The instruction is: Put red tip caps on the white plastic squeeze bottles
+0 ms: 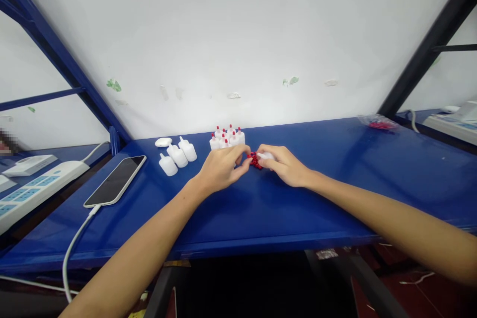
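My right hand point(285, 165) is closed around a small white squeeze bottle point(267, 156), its nozzle pointing left. Facing it, my left hand point(225, 165) has thumb and index finger bent together in a pinch; what is between the tips is too small to make out. Between both hands lies a little heap of red caps point(255, 161) on the blue table. Just behind my left hand stand several white bottles point(214, 143) with red tips, partly hidden by the fingers. Farther left, three white bottles point(177, 156) have bare nozzles.
A white earbud case point(163, 142) lies behind the bare-nozzled bottles. On the left are a phone point(116, 181) with a white cable point(70, 246) and a power strip point(40, 194). A clear bag point(378, 123) with red pieces rests at the back right, before the white wall point(253, 39).
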`<state>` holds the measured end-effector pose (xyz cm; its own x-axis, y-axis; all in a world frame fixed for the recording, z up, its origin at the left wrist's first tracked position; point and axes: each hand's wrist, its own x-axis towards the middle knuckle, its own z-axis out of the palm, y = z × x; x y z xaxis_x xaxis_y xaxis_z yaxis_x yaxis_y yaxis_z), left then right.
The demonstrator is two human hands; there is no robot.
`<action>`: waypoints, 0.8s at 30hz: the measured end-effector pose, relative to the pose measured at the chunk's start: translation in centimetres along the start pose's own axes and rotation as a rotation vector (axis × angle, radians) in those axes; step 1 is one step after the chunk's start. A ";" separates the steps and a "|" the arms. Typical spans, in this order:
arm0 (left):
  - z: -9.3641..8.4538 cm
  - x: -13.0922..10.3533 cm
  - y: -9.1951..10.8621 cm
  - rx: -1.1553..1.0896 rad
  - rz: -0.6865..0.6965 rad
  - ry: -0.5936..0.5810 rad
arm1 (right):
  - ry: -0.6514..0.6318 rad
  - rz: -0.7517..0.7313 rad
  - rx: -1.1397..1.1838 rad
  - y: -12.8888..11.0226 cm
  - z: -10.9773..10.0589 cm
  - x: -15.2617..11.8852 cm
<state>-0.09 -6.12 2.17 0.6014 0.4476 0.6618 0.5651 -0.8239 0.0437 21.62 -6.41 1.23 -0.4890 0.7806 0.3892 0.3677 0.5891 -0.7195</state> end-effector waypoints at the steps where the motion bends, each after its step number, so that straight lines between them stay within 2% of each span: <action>1: 0.2 0.0 0.1 -0.023 0.006 0.044 | -0.012 -0.022 -0.001 0.0 -0.1 0.0; 3: 0.6 -0.1 0.1 -0.056 0.028 0.108 | -0.034 -0.060 -0.003 -0.1 -0.1 -0.1; 6: 0.9 -0.2 0.1 -0.097 0.069 0.136 | -0.050 -0.090 0.010 0.0 -0.1 -0.2; 15: 1.3 -0.4 0.4 -0.176 0.067 0.033 | -0.057 -0.137 -0.017 0.1 0.2 -0.5; 24: 1.9 -0.5 0.9 -0.249 0.048 0.007 | -0.012 -0.020 -0.171 -0.4 0.6 -0.5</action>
<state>1.18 -6.43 0.50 0.6199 0.4041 0.6726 0.3789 -0.9048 0.1944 21.25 -7.12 1.04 -0.5065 0.7666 0.3947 0.4866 0.6320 -0.6032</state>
